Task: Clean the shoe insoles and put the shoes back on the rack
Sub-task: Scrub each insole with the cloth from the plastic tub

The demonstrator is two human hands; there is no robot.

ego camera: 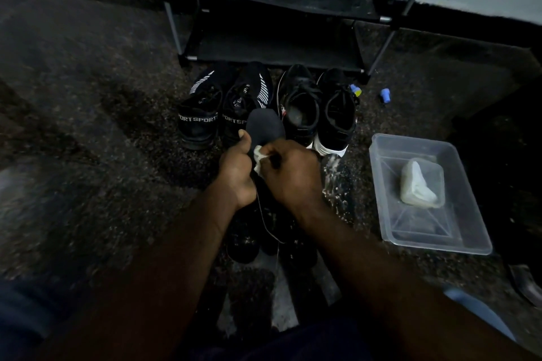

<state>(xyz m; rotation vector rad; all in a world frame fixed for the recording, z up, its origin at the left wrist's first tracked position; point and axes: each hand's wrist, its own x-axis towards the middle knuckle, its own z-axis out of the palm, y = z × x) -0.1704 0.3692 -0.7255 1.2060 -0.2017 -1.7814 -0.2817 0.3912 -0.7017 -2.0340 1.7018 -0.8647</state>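
The dark grey insole [265,123] is held up off the floor, toe end pointing away from the person. The left hand [237,173] grips its left edge, thumb on top and the fingers curled underneath. The right hand [293,173] is clenched around a small white cloth [259,157], its fingers [272,152] pinching the cloth and pressing it against the top of the insole, just beside the left thumb.

Directly under the insole, more dark insoles [243,240] lie on the floor, and one to its right [337,182] is flecked with white foam. Just beyond the insole stand four black shoes in a row, heels toward the person. To its far left is a knit pair [199,117] with "SPORT" lettering across the heels and white stripes on the sides. To its far right is a lace-up pair [300,105] with white soles.

Beyond the shoes stands a black shoe rack [272,0] with grey metal tubes. Two small blue objects [385,95] lie on the dark carpet [102,126], beyond the insole and to its right. Well to the right of the insole sits a clear plastic tub [410,223] holding a pale whitish lump [421,184]; what it is cannot be told.
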